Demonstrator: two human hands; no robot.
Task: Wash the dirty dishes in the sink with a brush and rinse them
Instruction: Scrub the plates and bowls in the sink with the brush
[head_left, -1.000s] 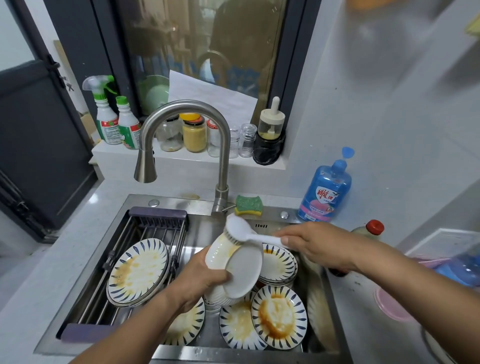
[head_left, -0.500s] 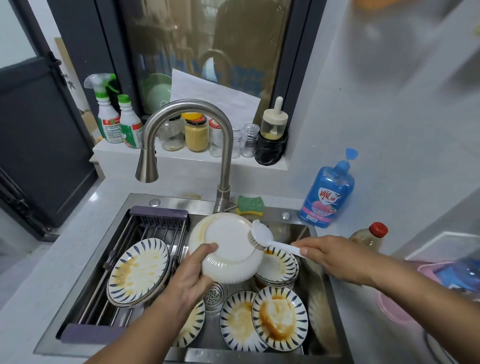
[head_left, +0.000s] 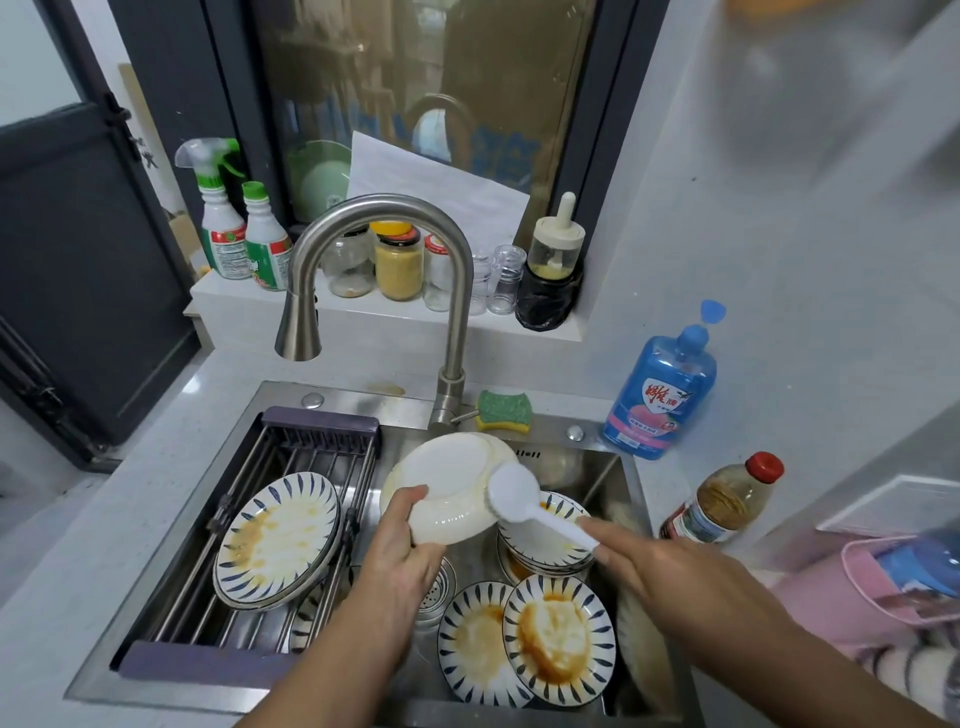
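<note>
While tilted above the sink, white bowl: rim gripped by left hand.
Brush: head touched bowl, handle grasped by right hand.
Stained plates: lay below both hands.

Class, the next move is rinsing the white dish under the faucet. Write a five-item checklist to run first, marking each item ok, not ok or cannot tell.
1. Left hand grips the white dish: ok.
2. Right hand holds the brush, head on the dish's underside: ok.
3. Faucet running: not ok, no stream visible.
4. Dish's inner face clean: cannot tell, it faces away.
5. Rack free for clean dishes: not ok, a stained plate lies on it.
</note>
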